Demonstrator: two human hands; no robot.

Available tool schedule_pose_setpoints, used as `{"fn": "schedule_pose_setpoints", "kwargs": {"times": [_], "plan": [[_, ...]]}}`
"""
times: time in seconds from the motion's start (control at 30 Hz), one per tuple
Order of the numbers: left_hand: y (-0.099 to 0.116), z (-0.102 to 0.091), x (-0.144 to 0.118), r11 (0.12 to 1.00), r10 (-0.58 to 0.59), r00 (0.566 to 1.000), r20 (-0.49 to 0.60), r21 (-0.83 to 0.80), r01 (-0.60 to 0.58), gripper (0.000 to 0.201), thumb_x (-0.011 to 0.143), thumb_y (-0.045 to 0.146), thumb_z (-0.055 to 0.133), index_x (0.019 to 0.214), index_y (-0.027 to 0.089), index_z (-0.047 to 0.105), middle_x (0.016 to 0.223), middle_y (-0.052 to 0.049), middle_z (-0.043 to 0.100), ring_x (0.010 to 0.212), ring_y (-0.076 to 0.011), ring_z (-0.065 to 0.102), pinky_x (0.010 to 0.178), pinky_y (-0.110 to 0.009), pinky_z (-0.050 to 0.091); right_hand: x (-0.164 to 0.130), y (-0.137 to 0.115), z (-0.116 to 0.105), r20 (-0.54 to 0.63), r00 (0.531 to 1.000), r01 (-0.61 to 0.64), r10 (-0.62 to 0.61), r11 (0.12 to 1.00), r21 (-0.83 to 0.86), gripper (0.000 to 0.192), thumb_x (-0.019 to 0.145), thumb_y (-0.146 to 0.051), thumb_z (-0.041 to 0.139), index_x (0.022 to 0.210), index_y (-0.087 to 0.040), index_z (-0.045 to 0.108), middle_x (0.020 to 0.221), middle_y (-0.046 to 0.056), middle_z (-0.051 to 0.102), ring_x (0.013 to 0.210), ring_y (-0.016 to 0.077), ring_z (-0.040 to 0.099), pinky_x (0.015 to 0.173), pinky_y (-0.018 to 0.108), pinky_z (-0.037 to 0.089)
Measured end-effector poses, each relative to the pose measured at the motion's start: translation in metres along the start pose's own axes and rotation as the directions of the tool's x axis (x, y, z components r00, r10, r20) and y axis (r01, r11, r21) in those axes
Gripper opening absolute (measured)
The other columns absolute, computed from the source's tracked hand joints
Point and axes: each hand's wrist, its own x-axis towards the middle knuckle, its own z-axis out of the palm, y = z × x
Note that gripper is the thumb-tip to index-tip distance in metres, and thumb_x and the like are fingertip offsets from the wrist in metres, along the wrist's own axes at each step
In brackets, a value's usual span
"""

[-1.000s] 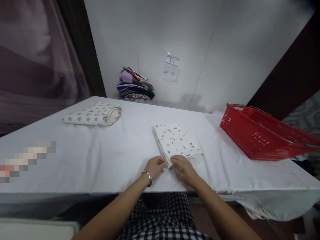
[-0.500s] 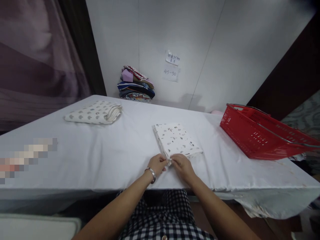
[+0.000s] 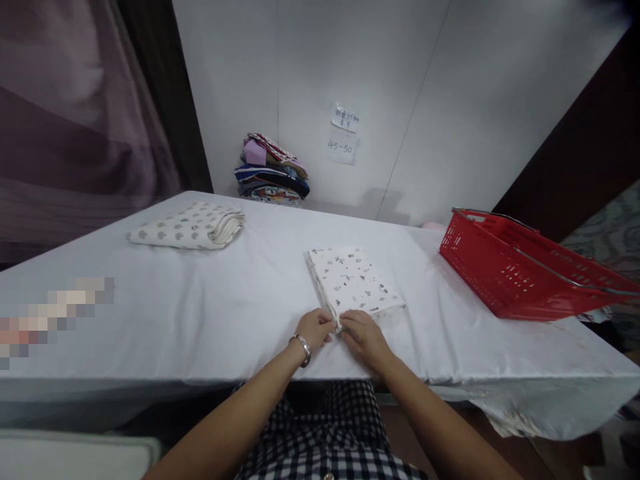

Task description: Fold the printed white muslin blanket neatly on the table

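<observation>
Hands: two, left hand (image 3: 314, 329) with bracelet (image 3: 303, 349) at wrist, right hand (image 3: 363, 335); both at near corner of folded cloth (image 3: 354, 281).
Left fingers: curled narrow, pinching cloth's near-left corner edge.
Right fingers: bent, tips touching the same near corner; full grasp or mere press, cannot tell.
Folded cloth: one, white with small dark print, flat on table (image 3: 200, 313), centre, near edge just beyond hands.
Other cloths: one folded spotted cloth (image 3: 187, 227) far left on table; one pile of coloured fabrics (image 3: 271, 169) at far wall.
Baskets: one, red basket (image 3: 520, 272), right side, tilted, well apart from hands.
Paper notes: two on wall (image 3: 343, 133).
Change vs earlier: hands almost unmoved; right hand shifted slightly nearer; cloth in same place.
Obstructions: none between hands and cloth; blurred patch at left edge.
</observation>
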Motion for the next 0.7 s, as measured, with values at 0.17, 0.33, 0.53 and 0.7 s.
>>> {"fn": "schedule_pose_setpoints", "kwargs": {"times": [0.17,0.33,0.53,0.7], "plan": [[0.0,-0.001,0.003,0.996,-0.043,0.999,0.02,-0.072,0.044,0.017,0.068,0.019,0.064,0.072,0.015,0.047,0.051,0.006,0.054,0.039,-0.0077,0.053,0.034,-0.016,0.034,0.002,0.004,0.006,-0.043,0.997,-0.065,0.067,0.996,0.056,0.015,0.082,-0.02,0.049,0.091,-0.02,0.061,0.094,0.006,0.063,0.091,0.0164,0.055,0.082,0.034,0.043],[0.001,-0.002,0.003,0.978,-0.132,0.99,0.044,-0.154,0.138,0.03,0.066,0.025,0.067,0.085,0.015,0.046,0.061,0.003,0.06,0.041,-0.0078,0.054,0.037,-0.017,0.036,0.003,0.005,0.007,-0.066,0.979,-0.175,0.19,0.967,0.184,0.013,0.082,-0.023,0.05,0.087,-0.02,0.062,0.09,0.005,0.064,0.089,0.0152,0.056,0.082,0.032,0.043],[0.005,-0.004,-0.004,0.926,-0.181,0.962,0.207,-0.295,0.237,0.045,0.062,0.036,0.068,0.097,0.014,0.05,0.072,-0.001,0.061,0.043,-0.0066,0.053,0.04,-0.018,0.037,0.002,0.006,0.007,-0.077,0.958,-0.242,0.275,0.926,0.289,0.013,0.082,-0.024,0.051,0.086,-0.021,0.063,0.091,0.004,0.063,0.088,0.0154,0.056,0.081,0.031,0.044],[0.008,-0.003,-0.007,0.908,-0.145,0.93,0.338,-0.327,0.26,0.038,0.062,0.037,0.067,0.088,0.012,0.053,0.066,0.001,0.057,0.041,-0.004,0.048,0.037,-0.016,0.032,0.002,0.004,0.004,-0.059,0.954,-0.26,0.294,0.908,0.33,0.014,0.083,-0.025,0.049,0.085,-0.021,0.063,0.09,0.004,0.063,0.088,0.0152,0.056,0.082,0.031,0.044]]}}
